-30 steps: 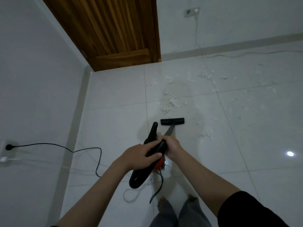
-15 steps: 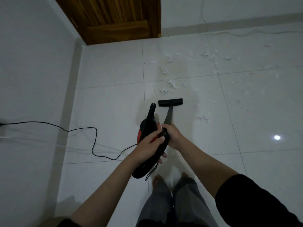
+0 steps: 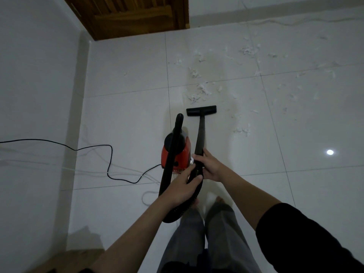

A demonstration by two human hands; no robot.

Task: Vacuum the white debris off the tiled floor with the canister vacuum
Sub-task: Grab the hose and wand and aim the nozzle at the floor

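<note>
- On tiled floor (image 3: 122, 119), red canister vacuum (image 3: 178, 154) sits center, nozzle (image 3: 201, 110) just near of white debris (image 3: 201, 91).
- Left hand (image 3: 180, 189) grip curled round hose (image 3: 169, 170).
- Right hand (image 3: 210, 167) grip curled round wand (image 3: 201, 134).
- Cord (image 3: 88, 148) trails left.

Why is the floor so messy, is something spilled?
Yes. White debris lies scattered over the tiled floor, just beyond the nozzle and off toward the far right wall. A black cord also snakes loosely across the floor to the red vacuum.

Red canister vacuum (image 3: 178, 156) with black hose (image 3: 170, 164), white debris (image 3: 201, 91), pale glossy tiles (image 3: 126, 119), brown door (image 3: 134, 14).
</note>
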